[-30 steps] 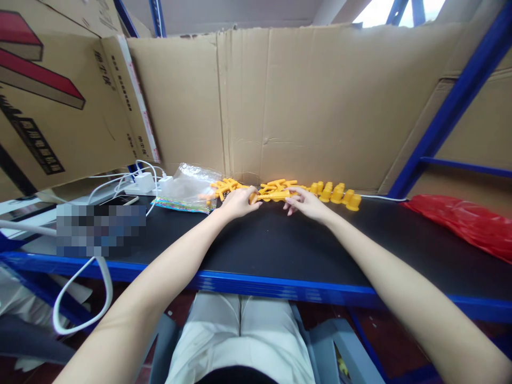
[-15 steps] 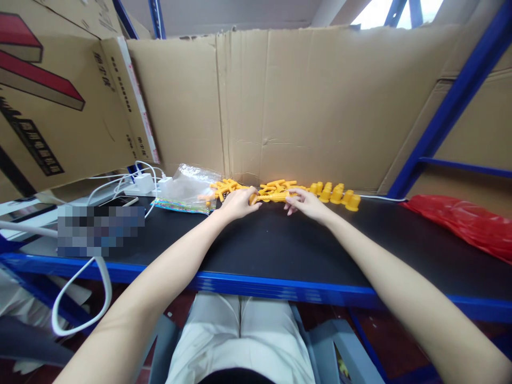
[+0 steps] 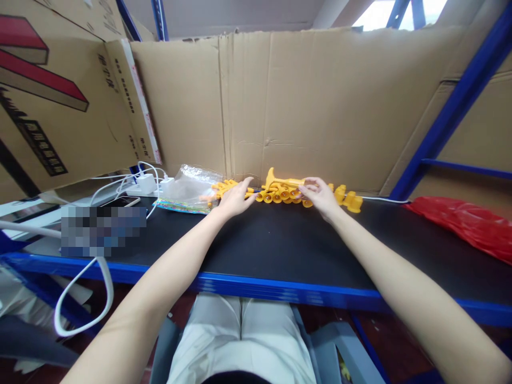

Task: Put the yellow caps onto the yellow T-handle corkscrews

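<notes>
head view: right hand (image 3: 320, 196) fingers pinch a yellow plastic strip (image 3: 286, 188) raised off the bench (image 3: 280, 245); left hand (image 3: 235, 198) fingers loosely spread beside it; judged mid-lift, next needs left-end support

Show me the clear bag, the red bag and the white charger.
clear bag (image 3: 191, 186), head view, its crinkled middle.
red bag (image 3: 464, 223), head view, its middle folds.
white charger (image 3: 146, 183), head view, the plug body.

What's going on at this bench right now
A seated person works at a black benchtop with bare hands. The right hand holds up a yellow plastic strip of small round parts at the cardboard backing; the left hand rests by loose yellow pieces. A clear plastic bag lies left, a red bag right.
</notes>
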Demonstrator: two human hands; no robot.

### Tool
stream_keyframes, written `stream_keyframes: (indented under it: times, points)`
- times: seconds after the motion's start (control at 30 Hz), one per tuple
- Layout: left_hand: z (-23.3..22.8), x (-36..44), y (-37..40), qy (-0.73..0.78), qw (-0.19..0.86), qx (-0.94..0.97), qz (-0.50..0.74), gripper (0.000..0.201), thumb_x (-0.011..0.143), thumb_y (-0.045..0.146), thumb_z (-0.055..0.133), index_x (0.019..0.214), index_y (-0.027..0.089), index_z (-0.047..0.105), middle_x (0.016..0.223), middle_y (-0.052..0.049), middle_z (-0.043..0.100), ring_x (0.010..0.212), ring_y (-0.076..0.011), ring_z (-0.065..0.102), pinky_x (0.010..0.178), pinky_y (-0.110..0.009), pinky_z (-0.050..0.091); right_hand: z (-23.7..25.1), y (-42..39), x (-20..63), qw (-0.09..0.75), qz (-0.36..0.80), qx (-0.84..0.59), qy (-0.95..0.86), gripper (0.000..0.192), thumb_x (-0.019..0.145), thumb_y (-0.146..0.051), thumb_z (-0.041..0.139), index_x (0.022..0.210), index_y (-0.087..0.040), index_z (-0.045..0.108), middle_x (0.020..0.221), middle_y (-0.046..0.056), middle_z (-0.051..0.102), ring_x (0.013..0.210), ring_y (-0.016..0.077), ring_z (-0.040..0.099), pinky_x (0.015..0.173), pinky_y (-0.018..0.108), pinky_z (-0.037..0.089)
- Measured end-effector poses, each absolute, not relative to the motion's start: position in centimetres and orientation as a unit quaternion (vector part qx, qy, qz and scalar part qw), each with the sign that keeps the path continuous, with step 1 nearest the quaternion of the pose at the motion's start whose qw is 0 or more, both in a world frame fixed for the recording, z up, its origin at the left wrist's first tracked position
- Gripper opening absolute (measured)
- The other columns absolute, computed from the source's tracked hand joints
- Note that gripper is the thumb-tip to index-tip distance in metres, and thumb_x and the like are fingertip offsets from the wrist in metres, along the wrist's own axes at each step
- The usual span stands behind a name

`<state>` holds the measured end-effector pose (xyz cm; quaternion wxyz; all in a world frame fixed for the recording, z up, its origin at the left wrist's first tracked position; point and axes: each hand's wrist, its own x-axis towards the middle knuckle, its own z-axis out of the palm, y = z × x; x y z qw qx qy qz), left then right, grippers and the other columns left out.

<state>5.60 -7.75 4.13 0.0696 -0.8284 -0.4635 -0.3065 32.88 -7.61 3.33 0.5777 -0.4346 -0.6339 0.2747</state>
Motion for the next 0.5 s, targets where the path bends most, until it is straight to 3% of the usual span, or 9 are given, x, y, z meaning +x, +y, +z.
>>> stream_keyframes:
  times: [0.1,0.17,0.33,0.5]
  points:
    - [3.3,4.4,-6.3,-0.538,0.106,-0.805,-0.223,0.037,0.086,0.029,0.043,0.12,0.015,0.05,0.117,-0.016,0.057,0.111,-0.0278,0.053,0.092,-0.04,0.041,3.5,-6.6,33.4,0.592,0.137,-0.449,-0.655,0.052,0.064,-0.052,0.07,0.1,-0.022,0.048,0.091,0.005,0.062,0.072,0.0179,0.062,0.072,0.036,0.051]
    - [2.7,3.6,-5.5,-0.589,0.109,-0.783,-0.166,0.038,0.084,0.028,0.043,0.119,0.014,0.05,0.122,-0.019,0.053,0.115,-0.0322,0.049,0.093,-0.046,0.039,3.8,-6.2,33.2,0.555,0.051,-0.466,-0.687,0.045,0.069,-0.049,0.067,0.101,-0.022,0.05,0.094,0.006,0.063,0.072,0.0183,0.061,0.073,0.036,0.049]
    - [1.7,2.7,-4.6,-0.637,0.041,-0.767,-0.063,0.043,0.087,0.035,0.037,0.121,0.015,0.052,0.135,-0.02,0.045,0.126,-0.0375,0.039,0.099,-0.057,0.031,4.4,-5.8,30.8,0.355,-0.142,-0.502,-0.775,0.029,0.084,-0.031,0.053,0.111,-0.021,0.052,0.102,0.009,0.065,0.08,0.0212,0.06,0.076,0.036,0.041]
    - [1.5,2.6,-4.4,-0.635,0.041,-0.77,-0.059,0.04,0.088,0.035,0.035,0.114,0.015,0.058,0.135,-0.019,0.047,0.128,-0.0357,0.037,0.101,-0.059,0.027,4.3,-5.0,27.8,0.132,-0.299,-0.5,-0.802,0.034,0.089,-0.012,0.035,0.116,-0.015,0.055,0.104,0.016,0.064,0.094,0.0267,0.057,0.082,0.041,0.032]
